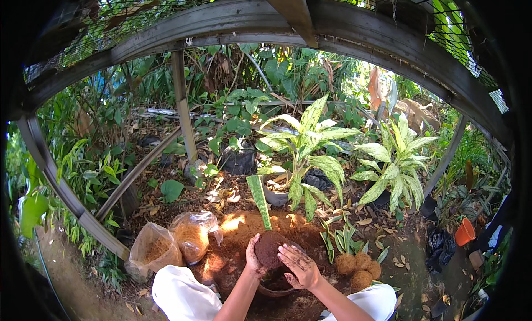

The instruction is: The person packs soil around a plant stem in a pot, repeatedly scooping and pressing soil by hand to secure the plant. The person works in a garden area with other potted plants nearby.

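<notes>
A dark, moist ball of soil is held between my hands above a round bowl. My left hand cups its left side. Against its right side lies my right hand, fingers extended and smeared with soil, thumb apart. A long green leaf with pale edges, apparently a snake plant leaf, rises upright from the ball's top; its lower end is hidden. Dark material lies in the bowl, partly covered by my hands. Brown loose coir or soil is heaped just beyond the ball.
Two plastic bags of coconut fibre, one open and one rounded, stand left. Several fibre balls and variegated leaf cuttings lie right. Potted dieffenbachias stand ahead. An orange pot is far right; metal framing surrounds the spot.
</notes>
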`<state>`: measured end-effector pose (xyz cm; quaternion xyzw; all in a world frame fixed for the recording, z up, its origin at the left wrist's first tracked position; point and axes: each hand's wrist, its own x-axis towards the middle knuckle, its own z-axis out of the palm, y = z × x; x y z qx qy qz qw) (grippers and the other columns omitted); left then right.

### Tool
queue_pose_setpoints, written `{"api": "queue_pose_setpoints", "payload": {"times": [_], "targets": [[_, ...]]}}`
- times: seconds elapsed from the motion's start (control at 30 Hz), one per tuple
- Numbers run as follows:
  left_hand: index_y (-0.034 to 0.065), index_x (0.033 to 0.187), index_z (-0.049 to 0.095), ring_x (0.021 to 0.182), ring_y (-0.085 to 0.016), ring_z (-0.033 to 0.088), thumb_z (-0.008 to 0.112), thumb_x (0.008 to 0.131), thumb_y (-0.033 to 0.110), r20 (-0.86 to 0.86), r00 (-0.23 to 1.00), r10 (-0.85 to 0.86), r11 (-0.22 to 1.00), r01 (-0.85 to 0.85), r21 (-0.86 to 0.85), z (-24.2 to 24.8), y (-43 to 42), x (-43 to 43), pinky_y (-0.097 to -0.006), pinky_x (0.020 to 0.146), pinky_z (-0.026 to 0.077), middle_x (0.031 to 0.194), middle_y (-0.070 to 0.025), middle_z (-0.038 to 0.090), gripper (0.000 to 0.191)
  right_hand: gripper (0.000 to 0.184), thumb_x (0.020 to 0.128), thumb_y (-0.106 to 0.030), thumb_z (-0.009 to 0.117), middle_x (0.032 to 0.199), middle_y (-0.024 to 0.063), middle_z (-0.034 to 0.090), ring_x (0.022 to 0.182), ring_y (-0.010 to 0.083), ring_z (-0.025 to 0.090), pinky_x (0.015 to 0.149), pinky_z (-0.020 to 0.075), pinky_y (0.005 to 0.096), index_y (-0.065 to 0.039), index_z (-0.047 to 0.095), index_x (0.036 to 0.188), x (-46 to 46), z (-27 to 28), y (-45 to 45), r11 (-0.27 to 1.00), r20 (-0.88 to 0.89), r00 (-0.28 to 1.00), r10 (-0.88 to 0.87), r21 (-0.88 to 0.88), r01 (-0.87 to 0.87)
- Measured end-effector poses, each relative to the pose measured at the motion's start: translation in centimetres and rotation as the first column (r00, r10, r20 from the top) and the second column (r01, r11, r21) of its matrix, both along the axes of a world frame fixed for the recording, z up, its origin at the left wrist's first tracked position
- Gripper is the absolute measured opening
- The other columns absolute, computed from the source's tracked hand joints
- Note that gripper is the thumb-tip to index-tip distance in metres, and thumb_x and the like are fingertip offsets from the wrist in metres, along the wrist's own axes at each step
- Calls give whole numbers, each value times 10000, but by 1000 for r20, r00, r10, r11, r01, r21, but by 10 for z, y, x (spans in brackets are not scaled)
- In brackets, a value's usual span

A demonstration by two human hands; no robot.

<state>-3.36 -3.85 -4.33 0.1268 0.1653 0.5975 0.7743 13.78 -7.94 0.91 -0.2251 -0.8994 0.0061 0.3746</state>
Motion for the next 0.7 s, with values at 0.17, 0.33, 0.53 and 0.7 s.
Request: {"api": "queue_pose_setpoints", "payload": {"times": [0.17,0.33,0.53,0.7], "targets": [[64,1200,567,1049,-299,585,516,866,464,-60,998,-1,999,-1,-32,2,-2,0,-429,936,462,1162,-138,618,524,405,886,-228,532,1269,180,566,1213,320,527,1058,386,424,50,592,1174,0,1,-2,998,-86,995,-46,39,49],[55,1207,559,1050,-301,586,513,867,458,-50,999,17,1000,-17,17,-4,0,3,-426,943,457,1161,-138,617,529,420,873,-256,551,1228,165,600,1191,297,551,1042,403,438,37,606,1170,1,6,-2,998,-124,992,28,67,-20],[55,1220,543,1090,-296,560,501,872,458,-23,999,-24,999,25,48,-5,0,2,-440,971,430,1194,-131,596,534,497,909,-323,523,1328,160,530,1264,304,482,1080,352,407,28,545,1261,-2,18,-1,999,9,999,-35,-39,35],[62,1206,548,1125,-293,536,505,871,446,-64,995,-73,993,79,91,1,-5,3,-454,990,405,1198,-120,589,511,507,907,-292,544,1396,152,464,1298,301,438,1103,308,428,-22,487,1333,-2,27,5,976,-39,999,-5,-219,-3]]}}
